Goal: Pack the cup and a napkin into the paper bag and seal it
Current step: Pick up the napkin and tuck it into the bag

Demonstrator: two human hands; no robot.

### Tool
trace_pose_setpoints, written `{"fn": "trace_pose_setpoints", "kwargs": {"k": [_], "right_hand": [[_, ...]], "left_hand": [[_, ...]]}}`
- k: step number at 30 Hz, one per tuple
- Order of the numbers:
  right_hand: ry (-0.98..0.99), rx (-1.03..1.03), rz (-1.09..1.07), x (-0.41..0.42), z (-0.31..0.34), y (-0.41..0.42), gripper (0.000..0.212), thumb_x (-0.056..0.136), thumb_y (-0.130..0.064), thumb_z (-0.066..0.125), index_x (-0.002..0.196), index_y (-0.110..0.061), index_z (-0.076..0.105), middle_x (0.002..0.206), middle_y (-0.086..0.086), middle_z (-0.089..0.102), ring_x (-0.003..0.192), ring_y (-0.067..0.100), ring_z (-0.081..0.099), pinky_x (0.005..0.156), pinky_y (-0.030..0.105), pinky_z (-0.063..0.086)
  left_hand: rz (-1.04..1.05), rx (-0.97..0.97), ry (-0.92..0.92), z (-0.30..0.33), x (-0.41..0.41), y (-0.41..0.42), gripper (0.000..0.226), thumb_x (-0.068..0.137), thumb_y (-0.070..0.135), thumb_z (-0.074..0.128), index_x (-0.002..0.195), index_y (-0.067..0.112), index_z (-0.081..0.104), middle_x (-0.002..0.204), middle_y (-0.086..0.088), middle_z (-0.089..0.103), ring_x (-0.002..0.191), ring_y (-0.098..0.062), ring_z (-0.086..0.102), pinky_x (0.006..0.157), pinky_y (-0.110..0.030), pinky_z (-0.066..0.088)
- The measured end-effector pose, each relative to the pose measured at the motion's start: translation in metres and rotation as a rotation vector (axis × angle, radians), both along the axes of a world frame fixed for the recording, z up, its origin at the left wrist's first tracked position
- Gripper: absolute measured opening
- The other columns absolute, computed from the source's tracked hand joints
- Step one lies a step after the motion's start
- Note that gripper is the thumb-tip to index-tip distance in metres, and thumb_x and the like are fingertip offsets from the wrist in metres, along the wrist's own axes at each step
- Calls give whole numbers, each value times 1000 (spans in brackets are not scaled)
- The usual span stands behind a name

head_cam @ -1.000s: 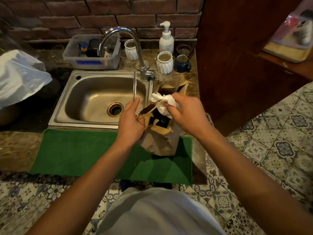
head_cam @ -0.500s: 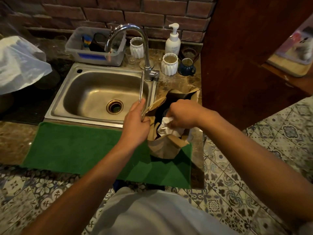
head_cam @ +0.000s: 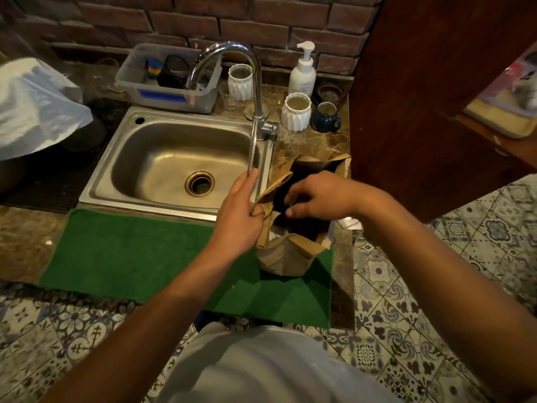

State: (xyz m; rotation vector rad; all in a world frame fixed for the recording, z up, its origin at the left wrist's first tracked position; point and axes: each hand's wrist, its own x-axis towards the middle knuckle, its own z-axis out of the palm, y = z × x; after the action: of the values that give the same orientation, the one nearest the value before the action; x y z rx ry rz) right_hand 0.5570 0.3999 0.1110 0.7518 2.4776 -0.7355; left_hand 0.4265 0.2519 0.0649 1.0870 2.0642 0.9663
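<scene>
A brown paper bag [head_cam: 286,257] stands open on the green mat [head_cam: 145,257], right of the sink. My left hand [head_cam: 239,216] pinches the bag's left top flap and holds the mouth open. My right hand [head_cam: 316,196] hovers over the dark opening with fingers loosely spread and nothing in them. A bit of white napkin [head_cam: 276,235] shows low inside the bag at its left. The cup is hidden in the dark interior.
A steel sink [head_cam: 180,167] with a tall tap [head_cam: 255,112] lies to the left. White ribbed cups [head_cam: 296,114], a blue mug [head_cam: 325,117], a soap pump bottle [head_cam: 303,71] and a plastic tub [head_cam: 171,80] stand behind. A wooden cabinet [head_cam: 421,97] rises at right.
My right hand pushed the white napkin down into the bag, let it go and lifted out. My left hand kept hold of the bag's flap.
</scene>
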Motion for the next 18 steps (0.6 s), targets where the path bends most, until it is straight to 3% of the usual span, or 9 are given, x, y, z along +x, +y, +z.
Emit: {"fn": "trace_pose_setpoints", "kwargs": {"k": [2, 5, 7, 9, 11, 14, 18], "right_hand": [[174, -17, -159, 11, 14, 9, 18, 99, -32, 62, 112, -25, 73, 107, -5, 74, 101, 14, 69, 90, 34, 57], [570, -120, -546, 19, 27, 15, 15, 100, -24, 62, 107, -18, 74, 92, 2, 77, 71, 14, 73, 64, 30, 61], [741, -233, -700, 13, 28, 12, 20, 99, -28, 64, 110, -15, 74, 86, 7, 77, 54, 18, 67, 46, 27, 52], [733, -273, -716, 0, 22, 9, 26, 98, -35, 66, 111, -13, 74, 79, 9, 77, 45, 14, 60, 39, 23, 44], [672, -245, -685, -12, 14, 7, 29, 97, -38, 67, 103, -11, 76, 69, 7, 75, 38, 10, 55, 37, 22, 40], [661, -271, -695, -24, 9, 6, 29, 97, -33, 68, 90, -7, 77, 56, 1, 69, 34, 7, 47, 35, 20, 36], [763, -327, -762, -25, 9, 3, 28, 98, -27, 67, 84, -4, 75, 53, -3, 63, 36, 6, 45, 37, 16, 34]], "left_hand": [[-43, 11, 22, -1, 0, 1, 71, 96, -3, 50, 158, 24, 29, 166, 4, 25, 81, 28, 47, 90, -14, 40], [-104, 29, 64, -7, 1, 0, 75, 93, -6, 50, 158, 25, 29, 166, 4, 27, 96, 8, 52, 93, -13, 37], [-143, 61, 114, -12, 4, -2, 78, 91, -7, 51, 158, 25, 29, 165, 3, 29, 114, -2, 55, 97, -19, 43], [-181, 106, 178, -14, 7, -2, 79, 89, -8, 53, 158, 24, 30, 163, 3, 32, 128, -16, 54, 100, -35, 52], [-210, 136, 236, -15, 9, -3, 79, 88, -8, 52, 157, 23, 32, 162, 5, 33, 119, -23, 59, 89, -44, 56], [-255, 125, 362, -17, 11, -5, 82, 87, -7, 52, 158, 26, 28, 164, 6, 30, 110, -26, 64, 73, -39, 57], [-247, 161, 394, -17, 9, -8, 80, 90, -3, 52, 158, 29, 28, 162, 5, 34, 104, -22, 65, 70, -32, 55]]}}
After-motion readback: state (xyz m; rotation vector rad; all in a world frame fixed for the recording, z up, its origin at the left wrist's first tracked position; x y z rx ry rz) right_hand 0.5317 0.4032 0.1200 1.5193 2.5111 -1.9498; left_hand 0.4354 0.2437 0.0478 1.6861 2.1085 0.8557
